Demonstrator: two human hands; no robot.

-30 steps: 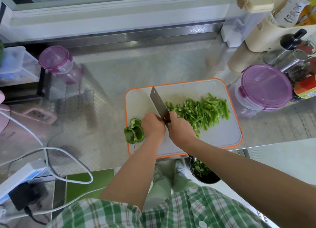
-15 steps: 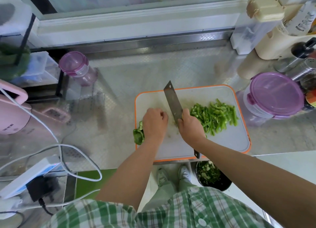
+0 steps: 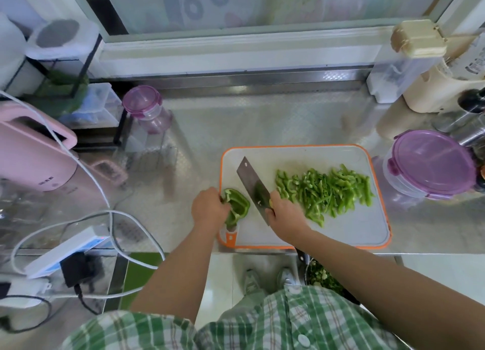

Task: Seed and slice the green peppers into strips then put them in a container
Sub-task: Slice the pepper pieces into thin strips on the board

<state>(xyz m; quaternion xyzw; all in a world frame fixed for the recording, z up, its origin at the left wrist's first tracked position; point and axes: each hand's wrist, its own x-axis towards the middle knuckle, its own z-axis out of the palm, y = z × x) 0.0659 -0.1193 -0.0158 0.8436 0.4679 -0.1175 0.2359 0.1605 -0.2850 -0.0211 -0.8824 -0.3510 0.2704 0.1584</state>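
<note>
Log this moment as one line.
left hand grips pepper piece | right hand grips cleaver | strips piled on board | container lidded

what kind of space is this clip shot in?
Probably a home kitchen: an embossed stainless-steel counter, an orange-rimmed white cutting board holding green pepper strips, and a round purple-lidded clear plastic container beside it.
</note>
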